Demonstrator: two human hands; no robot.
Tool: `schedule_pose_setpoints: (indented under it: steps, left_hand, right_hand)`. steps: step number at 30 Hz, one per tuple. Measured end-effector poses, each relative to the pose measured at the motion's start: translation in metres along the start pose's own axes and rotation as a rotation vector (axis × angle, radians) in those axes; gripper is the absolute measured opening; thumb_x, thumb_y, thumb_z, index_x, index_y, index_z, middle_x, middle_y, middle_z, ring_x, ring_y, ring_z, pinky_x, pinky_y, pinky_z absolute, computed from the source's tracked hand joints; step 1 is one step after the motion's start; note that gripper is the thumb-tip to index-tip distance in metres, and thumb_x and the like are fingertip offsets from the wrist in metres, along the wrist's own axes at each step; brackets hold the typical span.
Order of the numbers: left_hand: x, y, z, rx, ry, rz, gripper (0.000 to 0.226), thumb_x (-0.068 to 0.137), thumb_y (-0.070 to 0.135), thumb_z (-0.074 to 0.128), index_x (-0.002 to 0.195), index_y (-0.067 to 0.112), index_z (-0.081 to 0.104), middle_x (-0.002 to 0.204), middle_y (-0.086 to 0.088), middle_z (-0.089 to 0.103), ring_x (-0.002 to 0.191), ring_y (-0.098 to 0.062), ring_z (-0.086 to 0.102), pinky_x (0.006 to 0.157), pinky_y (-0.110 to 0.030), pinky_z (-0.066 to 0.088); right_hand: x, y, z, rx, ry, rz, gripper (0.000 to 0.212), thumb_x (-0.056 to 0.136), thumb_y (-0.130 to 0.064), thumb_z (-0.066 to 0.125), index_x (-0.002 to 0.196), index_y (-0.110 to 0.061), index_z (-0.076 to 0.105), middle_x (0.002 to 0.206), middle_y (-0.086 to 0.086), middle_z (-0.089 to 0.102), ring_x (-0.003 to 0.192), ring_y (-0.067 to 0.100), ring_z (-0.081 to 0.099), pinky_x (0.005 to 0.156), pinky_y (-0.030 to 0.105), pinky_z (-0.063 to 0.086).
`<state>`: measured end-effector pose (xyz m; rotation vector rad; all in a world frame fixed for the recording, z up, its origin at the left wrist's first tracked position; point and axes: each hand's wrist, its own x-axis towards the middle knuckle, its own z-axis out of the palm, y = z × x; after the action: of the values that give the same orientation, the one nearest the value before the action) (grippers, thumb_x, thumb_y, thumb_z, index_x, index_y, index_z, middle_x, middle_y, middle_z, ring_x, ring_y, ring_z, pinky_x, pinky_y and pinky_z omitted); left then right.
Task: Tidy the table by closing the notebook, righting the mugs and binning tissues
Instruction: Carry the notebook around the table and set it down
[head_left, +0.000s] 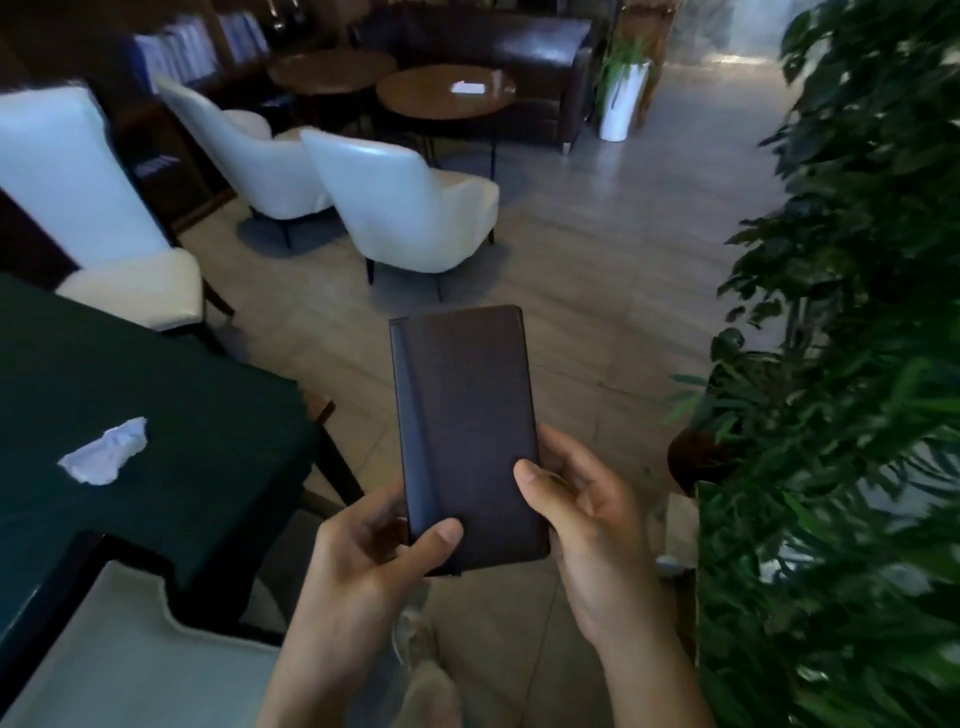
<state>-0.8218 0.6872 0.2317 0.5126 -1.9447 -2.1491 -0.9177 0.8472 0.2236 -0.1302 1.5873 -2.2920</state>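
Observation:
A dark brown notebook (465, 415) is closed and held upright in the air over the floor, to the right of the table. My left hand (363, 566) grips its lower left corner with the thumb on the cover. My right hand (587, 519) holds its lower right edge, thumb on the cover too. A crumpled white tissue (106, 452) lies on the dark green tablecloth (182, 415) at the left. No mugs or bin are in view.
A white chair back (130, 654) stands by the table's near edge and another white chair (104, 234) at its far side. Two more white armchairs (405, 208) and round wooden tables (447, 96) stand further back. Leafy green plants (841, 364) fill the right side.

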Motion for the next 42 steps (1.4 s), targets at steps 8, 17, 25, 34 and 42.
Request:
schedule_pose_setpoints:
  steps: [8, 17, 25, 34, 42]
  left_hand:
    - [0.089, 0.003, -0.069, -0.05, 0.098, -0.003, 0.033, 0.08, 0.034, 0.083, 0.112, 0.023, 0.082, 0.106, -0.009, 0.083, 0.094, -0.026, 0.08, 0.072, -0.031, 0.064]
    - [0.175, 0.007, -0.16, -0.202, 0.264, -0.071, 0.021, 0.09, 0.01, 0.078, 0.111, 0.01, 0.08, 0.101, -0.012, 0.083, 0.087, -0.022, 0.079, 0.067, -0.028, 0.063]
    - [0.214, -0.019, -0.204, -0.312, 0.467, -0.092, 0.02, 0.093, 0.01, 0.078, 0.113, 0.012, 0.078, 0.101, -0.012, 0.083, 0.094, -0.028, 0.08, 0.073, -0.033, 0.065]
    - [0.26, -0.078, -0.236, -0.452, 0.824, -0.265, 0.019, 0.093, 0.013, 0.079, 0.112, 0.012, 0.075, 0.098, -0.007, 0.084, 0.093, -0.023, 0.081, 0.078, -0.038, 0.067]
    - [0.306, -0.117, -0.286, -0.581, 1.007, -0.496, 0.025, 0.096, 0.016, 0.076, 0.119, 0.01, 0.073, 0.102, -0.008, 0.084, 0.097, -0.02, 0.08, 0.076, -0.032, 0.065]
  right_hand:
    - [0.109, 0.022, 0.071, -0.098, -0.158, 0.027, 0.046, 0.083, -0.016, 0.072, 0.129, -0.018, 0.069, 0.119, 0.006, 0.078, 0.111, 0.023, 0.074, 0.082, 0.03, 0.061]
    - [0.221, 0.06, 0.175, -0.216, -0.257, 0.057, 0.042, 0.079, -0.03, 0.079, 0.121, -0.025, 0.074, 0.116, 0.004, 0.078, 0.106, 0.021, 0.076, 0.076, 0.025, 0.062]
    - [0.286, 0.103, 0.238, -0.31, -0.375, 0.158, 0.043, 0.075, -0.026, 0.079, 0.118, -0.024, 0.076, 0.112, 0.004, 0.08, 0.102, 0.021, 0.077, 0.075, 0.024, 0.061]
    - [0.36, 0.188, 0.291, -0.513, -0.555, 0.378, 0.033, 0.091, 0.004, 0.069, 0.1, -0.028, 0.073, 0.091, -0.013, 0.082, 0.086, 0.007, 0.078, 0.063, 0.015, 0.058]
    - [0.423, 0.273, 0.33, -0.569, -0.748, 0.675, 0.025, 0.092, -0.011, 0.073, 0.113, -0.024, 0.072, 0.103, -0.002, 0.081, 0.095, 0.016, 0.077, 0.071, 0.027, 0.062]
